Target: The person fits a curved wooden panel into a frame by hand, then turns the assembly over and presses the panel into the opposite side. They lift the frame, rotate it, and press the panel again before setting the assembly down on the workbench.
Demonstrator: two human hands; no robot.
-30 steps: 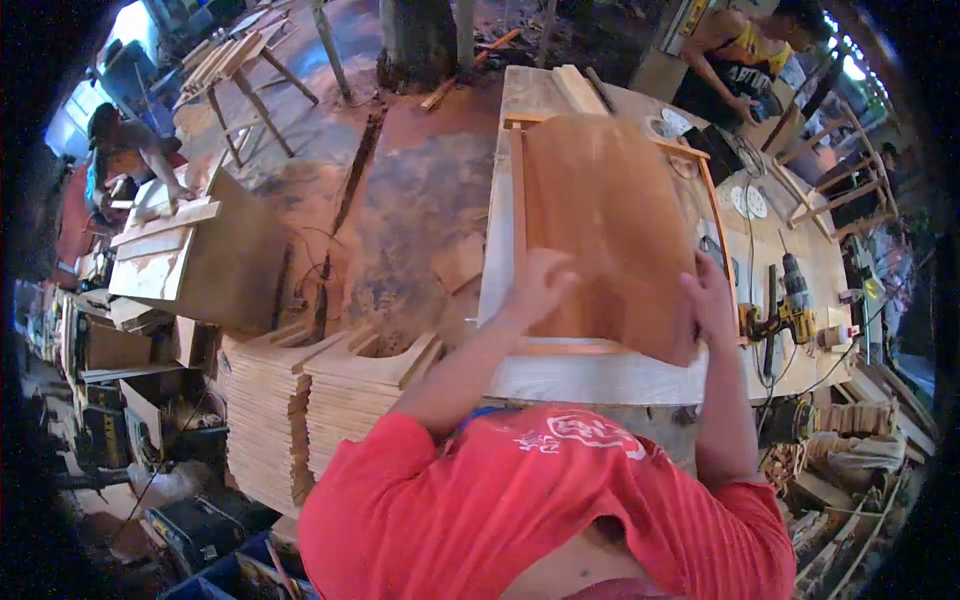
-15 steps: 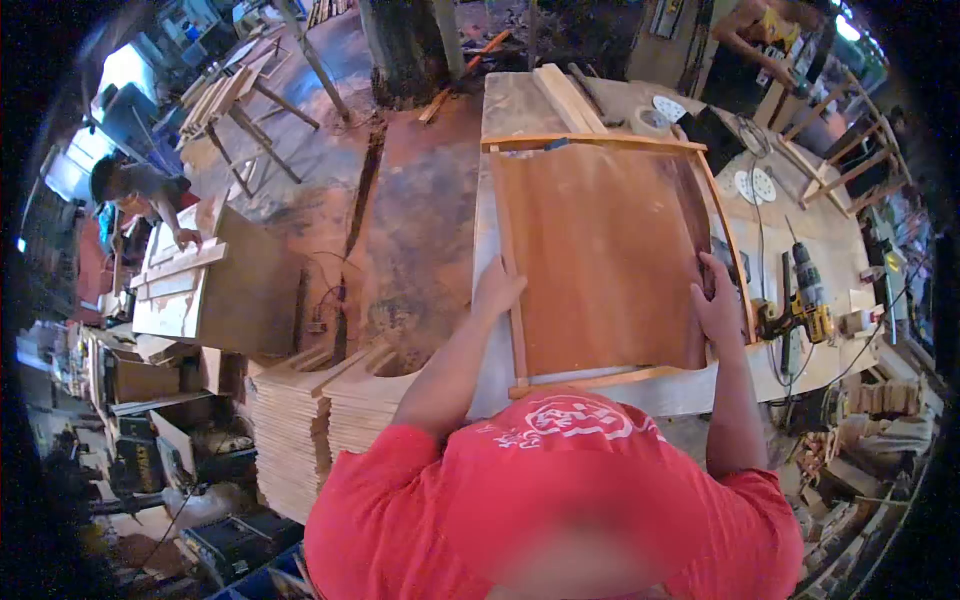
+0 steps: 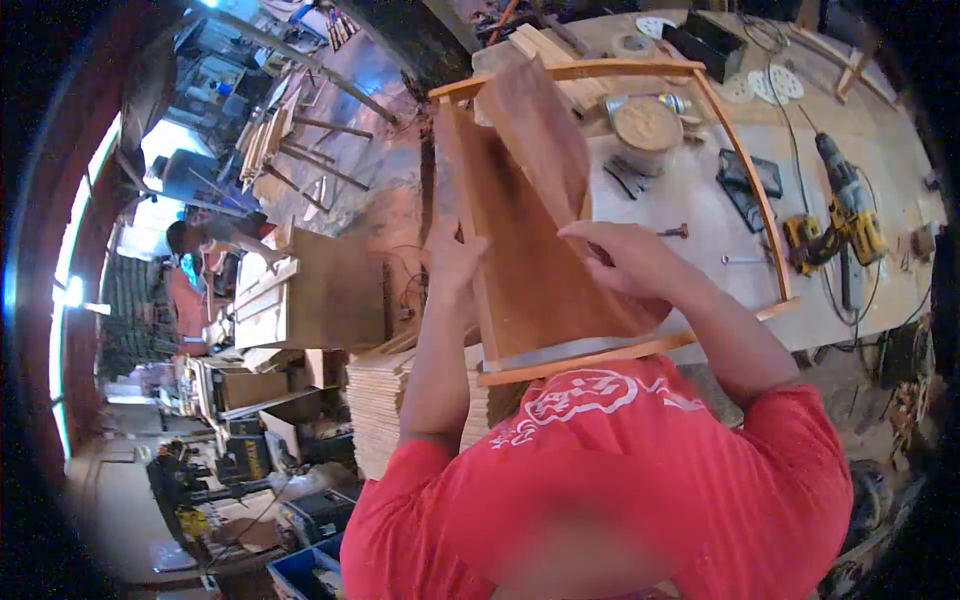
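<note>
A thin, flexible brown sheet (image 3: 545, 290) lies partly over a wooden frame (image 3: 740, 150) on the bench. Its right part is lifted and curls back over to the left. My right hand (image 3: 625, 262) is closed on the lifted edge, thumb on top. At the frame's left rail, my left hand (image 3: 455, 262) grips the side, with its fingers partly hidden. Inside the uncovered part of the frame stand a round tub (image 3: 648, 128), a dark pouch-like object (image 3: 745, 185) and a small hammer-like tool (image 3: 677, 231).
To the right are two yellow-black cordless drills (image 3: 850, 205) with cables. Sanding discs (image 3: 778, 85) and a black box (image 3: 705, 45) sit at the back. Stacked wooden boards (image 3: 375, 405) stand on my left. Farther left, another person (image 3: 205, 240) works at a wooden cabinet (image 3: 335, 290).
My right hand has lifted the sheet's right side and drawn it leftward, exposing the tub and tools inside the frame. My left hand stays at the left rail. The head view has turned.
</note>
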